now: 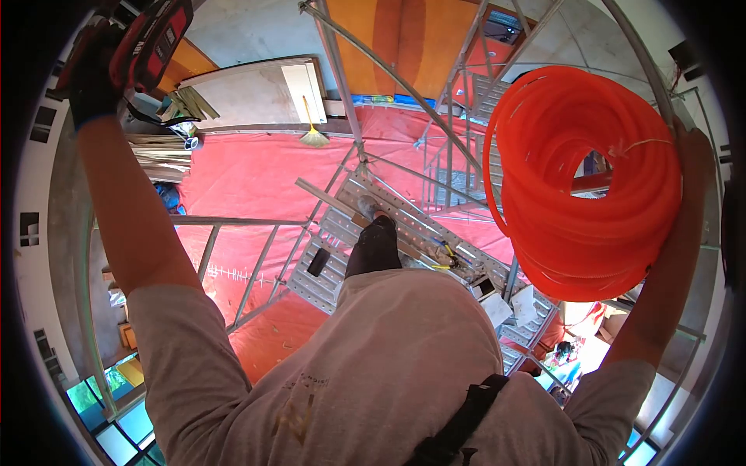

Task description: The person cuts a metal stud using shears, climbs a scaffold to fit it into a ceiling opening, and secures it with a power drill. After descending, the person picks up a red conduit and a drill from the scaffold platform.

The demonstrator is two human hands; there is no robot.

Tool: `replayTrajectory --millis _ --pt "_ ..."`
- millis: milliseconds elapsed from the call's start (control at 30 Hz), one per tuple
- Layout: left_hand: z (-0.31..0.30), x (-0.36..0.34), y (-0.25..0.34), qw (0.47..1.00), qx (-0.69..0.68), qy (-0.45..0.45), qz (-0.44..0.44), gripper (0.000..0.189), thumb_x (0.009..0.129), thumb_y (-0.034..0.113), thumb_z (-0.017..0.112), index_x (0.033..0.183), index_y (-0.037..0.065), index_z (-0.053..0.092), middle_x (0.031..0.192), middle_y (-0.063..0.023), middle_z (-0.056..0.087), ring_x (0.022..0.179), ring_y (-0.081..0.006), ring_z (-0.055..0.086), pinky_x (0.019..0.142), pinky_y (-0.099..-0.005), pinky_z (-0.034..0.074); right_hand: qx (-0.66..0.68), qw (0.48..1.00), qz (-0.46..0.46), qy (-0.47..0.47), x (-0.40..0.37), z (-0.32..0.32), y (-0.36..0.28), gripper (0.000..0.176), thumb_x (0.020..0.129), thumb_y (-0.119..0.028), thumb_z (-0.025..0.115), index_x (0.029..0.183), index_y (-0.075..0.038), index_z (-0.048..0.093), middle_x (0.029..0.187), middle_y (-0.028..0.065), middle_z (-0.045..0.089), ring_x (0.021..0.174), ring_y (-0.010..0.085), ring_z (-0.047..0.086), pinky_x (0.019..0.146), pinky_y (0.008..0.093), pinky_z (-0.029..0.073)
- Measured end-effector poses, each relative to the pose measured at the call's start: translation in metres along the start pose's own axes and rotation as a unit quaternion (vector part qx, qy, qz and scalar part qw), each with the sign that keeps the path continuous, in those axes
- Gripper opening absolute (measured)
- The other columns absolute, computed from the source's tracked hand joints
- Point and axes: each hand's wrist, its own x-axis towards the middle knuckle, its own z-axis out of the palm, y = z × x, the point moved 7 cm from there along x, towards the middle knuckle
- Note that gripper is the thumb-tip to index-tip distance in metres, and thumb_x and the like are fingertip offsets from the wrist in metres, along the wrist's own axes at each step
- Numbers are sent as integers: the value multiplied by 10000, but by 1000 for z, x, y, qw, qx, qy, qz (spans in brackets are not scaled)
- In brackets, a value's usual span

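My left hand [93,92], in a dark glove, is raised at the upper left. It is closed around a red-and-black cordless power tool [151,48], whose front end runs out of view. On the right side hangs a big coil of orange flexible tubing [536,225], with a thin tie across its upper part. My right arm reaches up along the coil's outer edge. My right hand [690,138] is up beside the coil and a metal scaffold pole [643,50]; its fingers are hidden.
I stand on a perforated metal scaffold platform [315,272] high above a red-sheeted floor [256,175]. Pliers [449,252] and other small tools lie near my foot. Diagonal scaffold braces [388,78] cross ahead. Below are a broom [314,137] and stacked boards [159,155].
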Motion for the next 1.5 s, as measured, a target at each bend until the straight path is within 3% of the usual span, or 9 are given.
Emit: replayTrajectory --millis 267,733,933,1067,1200,1267,1300,1400,1500 --pt "-62 35 61 953 162 -256 -10 327 991 220 533 1296 128 605 1341 -111 592 1320 -290 496 1164 -377 362 29 1000 -7 -3 -15 -15 -8 720 942 -666 476 1128 -4 689 1130 219 697 1068 406 664 885 510 515" --pt "-72 26 56 990 -76 3 -118 293 919 179 608 1174 40 646 1154 -138 695 1129 -299 648 1008 -391 493 110 989 33 90 -58 -52 -19 533 927 -542 563 968 -36 724 1041 205 698 1021 397 678 854 501 545" --pt "48 -32 45 482 -797 168 -322 308 980 154 507 1255 46 594 1085 -60 658 1001 -207 633 923 -376 511 178 978 57 93 -60 -59 -18 410 874 -397 640 886 5 723 959 206 697 936 406 695 797 466 568" --pt "-74 39 97 944 -175 141 -244 238 1000 217 532 1157 52 606 900 -75 609 852 -225 617 816 -324 513 165 977 31 136 -55 -55 -19 397 897 -406 643 829 -24 729 889 189 680 844 368 697 739 460 561" --pt "-30 78 143 852 -413 145 -286 132 1009 175 515 1039 63 577 837 -80 561 784 -236 558 748 -347 483 162 981 53 95 -58 -67 -17 439 894 -449 643 870 -20 737 952 198 686 906 365 692 803 465 544" --pt "-2 115 161 614 -709 166 -305 117 1021 179 509 1010 80 569 817 -62 542 745 -223 525 723 -358 468 170 982 76 45 -56 -68 -19 472 880 -476 655 902 -13 744 1014 211 697 973 367 689 860 471 532" --pt "-1 144 178 284 -901 202 -260 121 1031 192 507 1003 92 569 813 -47 535 726 -209 508 714 -365 461 171 982 71 47 -53 -62 -16 472 874 -478 665 885 -13 744 1005 210 698 965 363 690 847 466 534" --pt "1 194 200 570 -732 148 -342 130 1011 171 522 1096 107 598 988 -67 646 1028 -169 637 879 -356 526 176 980 45 77 -52 -54 -12 472 855 -482 695 827 -12 737 926 197 706 887 363 692 791 464 536" --pt "-42 264 198 105 -935 290 -175 171 1009 169 569 1151 82 606 990 -73 667 957 -224 657 862 -408 533 217 972 75 56 -49 -63 -10 475 844 -476 720 774 -6 718 818 193 700 779 379 679 724 466 530"
